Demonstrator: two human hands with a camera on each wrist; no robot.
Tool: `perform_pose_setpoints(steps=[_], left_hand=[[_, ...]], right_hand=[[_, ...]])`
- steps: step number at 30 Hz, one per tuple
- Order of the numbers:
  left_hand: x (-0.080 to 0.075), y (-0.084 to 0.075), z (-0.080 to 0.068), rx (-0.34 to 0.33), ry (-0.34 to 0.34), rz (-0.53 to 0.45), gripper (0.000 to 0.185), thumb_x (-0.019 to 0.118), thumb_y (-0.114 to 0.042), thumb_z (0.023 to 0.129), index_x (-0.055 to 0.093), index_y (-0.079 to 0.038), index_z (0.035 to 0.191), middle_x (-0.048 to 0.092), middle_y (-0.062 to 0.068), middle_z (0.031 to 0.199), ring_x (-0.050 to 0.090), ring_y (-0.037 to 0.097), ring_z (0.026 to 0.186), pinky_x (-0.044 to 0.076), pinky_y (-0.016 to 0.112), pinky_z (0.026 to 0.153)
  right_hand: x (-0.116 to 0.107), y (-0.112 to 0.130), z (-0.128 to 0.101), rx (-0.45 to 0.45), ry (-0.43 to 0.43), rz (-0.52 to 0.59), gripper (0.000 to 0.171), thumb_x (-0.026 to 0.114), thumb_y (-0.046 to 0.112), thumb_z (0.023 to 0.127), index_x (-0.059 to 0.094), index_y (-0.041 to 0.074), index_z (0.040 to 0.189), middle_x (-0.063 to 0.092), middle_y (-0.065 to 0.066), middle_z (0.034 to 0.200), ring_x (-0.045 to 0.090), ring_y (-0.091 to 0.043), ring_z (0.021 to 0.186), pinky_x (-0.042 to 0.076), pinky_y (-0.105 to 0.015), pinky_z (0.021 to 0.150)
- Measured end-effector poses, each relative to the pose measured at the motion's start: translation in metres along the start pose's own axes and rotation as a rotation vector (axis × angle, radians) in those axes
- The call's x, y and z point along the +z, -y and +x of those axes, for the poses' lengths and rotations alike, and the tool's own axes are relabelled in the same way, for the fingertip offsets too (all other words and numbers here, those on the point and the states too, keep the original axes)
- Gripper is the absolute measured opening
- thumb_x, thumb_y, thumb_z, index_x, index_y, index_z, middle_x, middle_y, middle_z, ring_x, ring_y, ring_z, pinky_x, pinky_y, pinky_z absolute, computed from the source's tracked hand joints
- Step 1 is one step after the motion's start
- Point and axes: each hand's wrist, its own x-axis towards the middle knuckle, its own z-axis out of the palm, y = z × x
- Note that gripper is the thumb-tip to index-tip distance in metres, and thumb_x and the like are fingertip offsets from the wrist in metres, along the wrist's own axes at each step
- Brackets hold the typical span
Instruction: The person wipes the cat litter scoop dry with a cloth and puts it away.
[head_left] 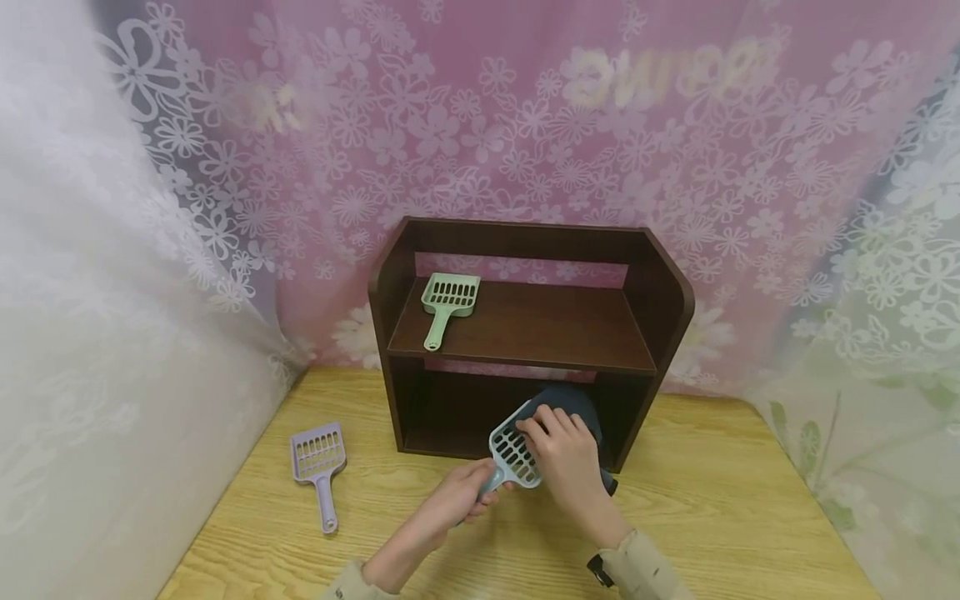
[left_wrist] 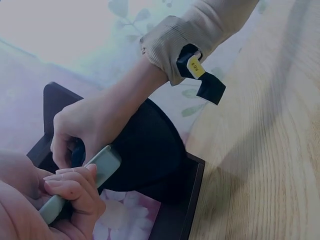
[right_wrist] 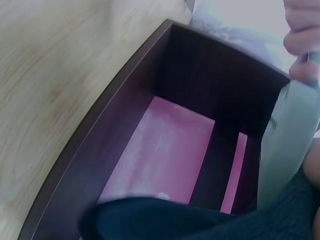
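Observation:
My left hand (head_left: 468, 489) grips the handle of a light blue slotted litter scoop (head_left: 513, 454), tilted up in front of the shelf's lower compartment. My right hand (head_left: 562, 450) has bent fingers at the scoop's upper right side and holds a dark blue cloth (head_left: 573, 404). The cloth hangs behind the hand and scoop; in the left wrist view the dark cloth (left_wrist: 150, 145) spreads below the right hand (left_wrist: 90, 125). Seen from the right wrist, the cloth (right_wrist: 160, 217) lies beside the scoop's pale side (right_wrist: 287, 140). The right fingertips are partly hidden.
A dark brown two-level shelf (head_left: 525, 362) stands on the wooden table (head_left: 712, 500). On its upper board, at left, lies a green litter scoop (head_left: 450, 300). A purple litter scoop (head_left: 321, 467) lies on the table left of the shelf. Floral curtains (head_left: 480, 125) hang around.

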Motion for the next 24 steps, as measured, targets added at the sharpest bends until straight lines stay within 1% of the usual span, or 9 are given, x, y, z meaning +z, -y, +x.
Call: perform_pose_setpoints(steps=[3,5,7,11,14,15,19,21,24], left_hand=[[0.001,0.001,0.0,-0.005,-0.002,0.002,0.039,0.036,-0.026,0.111,0.061,0.002,0.122,0.044,-0.004,0.072,0.029,0.005,0.053,0.026,0.017,0.048],[0.001,0.001,0.0,-0.011,-0.009,0.007,0.039,0.036,-0.027,0.111,0.062,0.001,0.118,0.043,-0.005,0.071,0.029,0.005,0.053,0.026,0.017,0.048],[0.002,0.002,0.0,-0.014,-0.018,0.012,0.038,0.036,-0.027,0.111,0.063,0.0,0.115,0.043,-0.005,0.071,0.029,0.005,0.053,0.026,0.017,0.048],[0.003,0.002,-0.001,-0.011,-0.022,0.011,0.038,0.036,-0.025,0.111,0.062,0.002,0.118,0.044,-0.005,0.07,0.03,0.004,0.052,0.026,0.017,0.048],[0.003,0.002,-0.001,-0.008,-0.03,0.016,0.039,0.036,-0.025,0.111,0.063,0.002,0.12,0.044,-0.005,0.07,0.03,0.004,0.052,0.026,0.017,0.047],[0.002,0.003,-0.001,-0.009,-0.033,0.022,0.039,0.036,-0.025,0.111,0.063,0.002,0.118,0.045,-0.005,0.07,0.03,0.005,0.052,0.026,0.017,0.047],[-0.002,0.005,0.0,-0.005,-0.035,0.04,0.041,0.036,-0.029,0.111,0.066,0.0,0.113,0.046,-0.005,0.07,0.031,0.006,0.052,0.027,0.018,0.048],[-0.004,0.006,0.001,0.0,-0.034,0.035,0.041,0.037,-0.029,0.111,0.066,-0.001,0.114,0.047,-0.005,0.07,0.031,0.006,0.052,0.028,0.017,0.048],[-0.008,0.008,0.002,0.004,-0.032,0.013,0.043,0.037,-0.028,0.111,0.065,0.003,0.12,0.048,-0.003,0.071,0.031,0.004,0.052,0.029,0.016,0.048]], right_hand=[[0.0,-0.006,0.0,0.053,-0.003,-0.007,0.025,0.091,0.004,0.072,0.076,0.009,0.091,0.059,-0.004,0.085,0.057,-0.021,0.072,0.043,-0.032,0.057],[0.001,-0.008,0.0,0.073,-0.007,-0.01,0.024,0.09,0.003,0.072,0.076,0.008,0.091,0.058,-0.004,0.085,0.058,-0.021,0.072,0.044,-0.032,0.056],[0.002,-0.009,0.0,0.073,-0.012,-0.016,0.023,0.09,0.002,0.073,0.076,0.008,0.091,0.058,-0.004,0.084,0.058,-0.021,0.071,0.044,-0.031,0.056],[0.006,-0.006,-0.002,0.029,0.001,-0.006,0.022,0.089,0.005,0.074,0.076,0.01,0.09,0.06,-0.002,0.084,0.058,-0.02,0.072,0.043,-0.032,0.058],[0.008,0.001,-0.004,-0.013,0.027,0.048,0.02,0.088,0.009,0.076,0.076,0.013,0.091,0.061,0.0,0.086,0.058,-0.019,0.073,0.042,-0.033,0.06],[0.009,0.004,-0.005,-0.021,0.035,0.072,0.019,0.087,0.01,0.077,0.076,0.014,0.092,0.062,0.001,0.086,0.057,-0.018,0.073,0.041,-0.032,0.06],[0.009,0.012,-0.007,-0.021,0.064,0.185,0.019,0.087,0.013,0.079,0.075,0.017,0.094,0.064,0.005,0.09,0.056,-0.014,0.074,0.041,-0.03,0.062],[0.008,0.014,-0.007,-0.021,0.083,0.234,0.021,0.087,0.012,0.079,0.075,0.017,0.095,0.065,0.006,0.093,0.055,-0.012,0.076,0.041,-0.029,0.063],[0.005,0.016,-0.006,-0.029,0.128,0.291,0.023,0.087,0.012,0.079,0.074,0.018,0.096,0.066,0.007,0.096,0.054,-0.01,0.077,0.039,-0.027,0.064]])
